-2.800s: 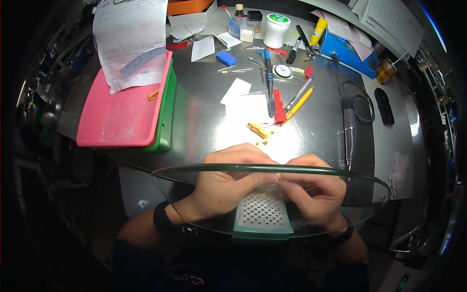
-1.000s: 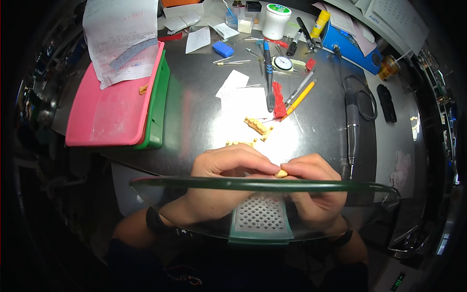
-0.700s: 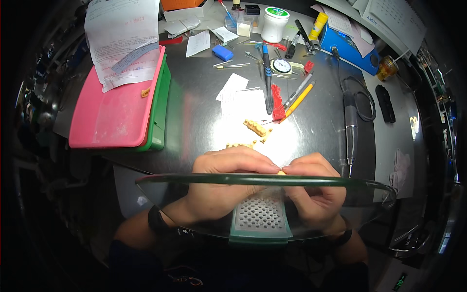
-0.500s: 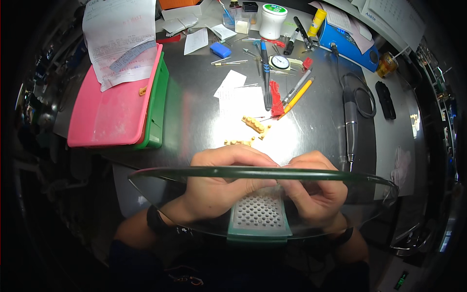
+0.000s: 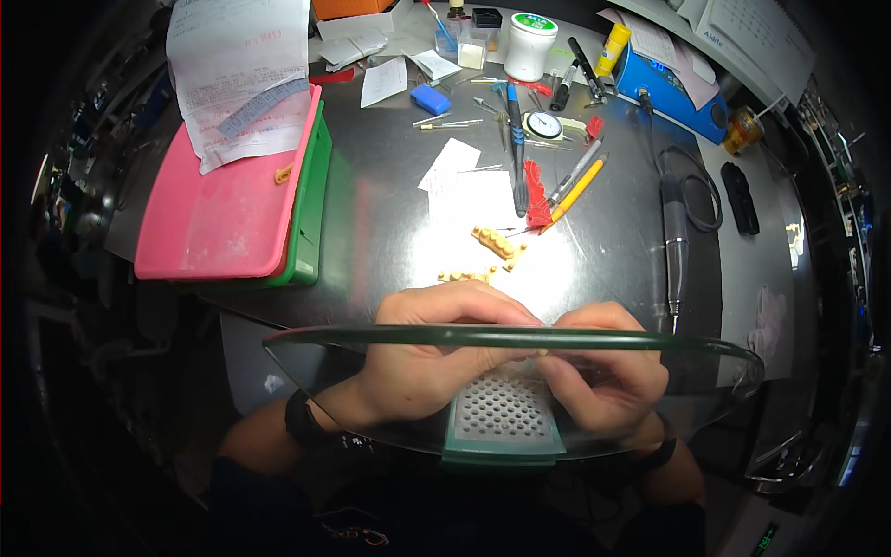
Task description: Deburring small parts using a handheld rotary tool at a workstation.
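Under a clear shield with a dark green edge (image 5: 464, 334), my left hand (image 5: 422, 367) and my right hand (image 5: 608, 371) meet with their fingertips close together. Both are closed in a pinch. At the left fingertips shows a tiny pale yellowish piece (image 5: 543, 353), too small to name. Whatever the right fingers hold is hidden by the fingers and the shield's edge. Below the hands, a grey plate with round holes (image 5: 504, 408) sits in a green frame. Just beyond my fingers lie yellowish dental model pieces, one a row of teeth (image 5: 495, 243), another a partly covered strip (image 5: 464, 277).
A pink lid (image 5: 218, 213) on a green box, with printed paper, stands at left. A dark handpiece (image 5: 674, 251) lies at right, wired to a blue control unit (image 5: 668, 88). A blue-handled brush (image 5: 518, 158), pens, a round dial gauge (image 5: 543, 124) and a white jar (image 5: 532, 46) occupy the back.
The whole view has shifted slightly, with the scene a little to the right. My right thumb has drawn a little away from the left fingertips, and the tiny pale piece now shows there.
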`<state>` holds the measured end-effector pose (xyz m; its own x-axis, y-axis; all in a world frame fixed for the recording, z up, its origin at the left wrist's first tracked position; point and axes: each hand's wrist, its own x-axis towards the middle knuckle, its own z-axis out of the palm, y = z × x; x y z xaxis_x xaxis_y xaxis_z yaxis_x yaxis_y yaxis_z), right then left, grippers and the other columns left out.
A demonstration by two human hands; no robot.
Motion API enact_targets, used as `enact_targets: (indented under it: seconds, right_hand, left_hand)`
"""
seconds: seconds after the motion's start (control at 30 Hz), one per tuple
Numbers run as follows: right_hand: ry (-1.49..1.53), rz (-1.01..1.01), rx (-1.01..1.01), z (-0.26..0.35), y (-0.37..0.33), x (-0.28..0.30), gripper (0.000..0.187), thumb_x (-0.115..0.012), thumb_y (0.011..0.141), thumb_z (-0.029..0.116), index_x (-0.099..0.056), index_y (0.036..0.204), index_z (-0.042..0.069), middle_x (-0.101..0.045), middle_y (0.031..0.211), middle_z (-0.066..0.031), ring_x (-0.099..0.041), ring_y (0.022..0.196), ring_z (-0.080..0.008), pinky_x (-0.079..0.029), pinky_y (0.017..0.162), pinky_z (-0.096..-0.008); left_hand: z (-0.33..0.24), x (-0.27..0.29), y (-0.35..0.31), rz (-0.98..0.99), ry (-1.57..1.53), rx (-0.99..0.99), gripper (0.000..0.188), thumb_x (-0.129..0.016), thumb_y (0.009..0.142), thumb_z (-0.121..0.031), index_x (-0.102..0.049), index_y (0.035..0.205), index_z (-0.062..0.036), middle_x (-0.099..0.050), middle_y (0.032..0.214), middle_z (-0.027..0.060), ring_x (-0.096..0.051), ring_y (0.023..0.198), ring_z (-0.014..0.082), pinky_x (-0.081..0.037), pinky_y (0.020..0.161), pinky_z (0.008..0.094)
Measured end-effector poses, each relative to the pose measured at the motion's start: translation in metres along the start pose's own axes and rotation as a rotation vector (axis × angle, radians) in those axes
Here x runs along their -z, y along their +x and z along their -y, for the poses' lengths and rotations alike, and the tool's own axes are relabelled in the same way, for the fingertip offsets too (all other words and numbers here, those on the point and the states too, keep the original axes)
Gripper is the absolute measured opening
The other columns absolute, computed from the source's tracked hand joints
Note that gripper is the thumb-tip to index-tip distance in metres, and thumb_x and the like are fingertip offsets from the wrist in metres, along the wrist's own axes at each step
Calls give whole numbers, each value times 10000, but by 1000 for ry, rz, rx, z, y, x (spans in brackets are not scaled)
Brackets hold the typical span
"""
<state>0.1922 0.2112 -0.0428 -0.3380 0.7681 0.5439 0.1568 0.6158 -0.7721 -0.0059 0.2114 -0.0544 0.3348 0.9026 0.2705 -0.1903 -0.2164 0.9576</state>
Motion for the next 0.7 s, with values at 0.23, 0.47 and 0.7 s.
enact_targets:
  seconds: [0.23,0.47,0.7]
  right_hand:
    - [-3,1,7,0,1,1,228,-755,745,-3,-661,948,-45,-642,810,-124,-629,689,-166,-492,574,-244]
    - [-66,-8,98,0,0,0,230,-750,741,-22,-648,946,-41,-639,801,-123,-625,664,-184,-491,554,-260]
    - [-69,-8,93,3,1,-1,253,-740,731,-58,-640,963,-47,-636,814,-122,-626,665,-179,-493,554,-256]
  left_hand:
    - [-2,-2,1,-21,-73,25,157,-647,794,122,-635,942,70,-650,936,192,-657,882,225,-544,785,310]
    - [0,1,-1,24,-91,26,176,-686,805,32,-677,981,30,-671,969,135,-646,880,164,-513,762,260]
    - [-2,-2,-2,8,-187,88,159,-662,829,33,-672,987,43,-664,955,137,-646,883,167,-513,767,260]
